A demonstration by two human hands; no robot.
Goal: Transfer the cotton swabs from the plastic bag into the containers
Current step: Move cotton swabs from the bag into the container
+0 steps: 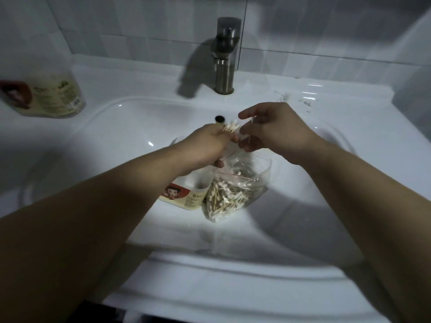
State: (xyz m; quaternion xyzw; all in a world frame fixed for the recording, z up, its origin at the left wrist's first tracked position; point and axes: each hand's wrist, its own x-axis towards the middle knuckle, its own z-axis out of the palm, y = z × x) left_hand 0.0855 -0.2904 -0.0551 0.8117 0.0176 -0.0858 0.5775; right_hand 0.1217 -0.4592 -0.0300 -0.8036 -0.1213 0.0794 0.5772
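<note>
My left hand [206, 148] grips a bundle of cotton swabs [68, 127]... held above the sink basin, white tips pointing up and away. My right hand [272, 130] hovers just right of the bundle, fingers loosely spread, fingertips close to the swabs. Below both hands a clear plastic bag [235, 190] full of wooden-stemmed swabs lies in the basin. Beside it on the left stands a clear container [184, 197] with a red cartoon label, mostly hidden under my left forearm.
A second labelled container [50, 94] stands on the sink ledge at the far left. The metal faucet [225, 57] rises at the back of the white sink [130, 117], with the overflow hole [219, 118] below it. Tiled wall behind.
</note>
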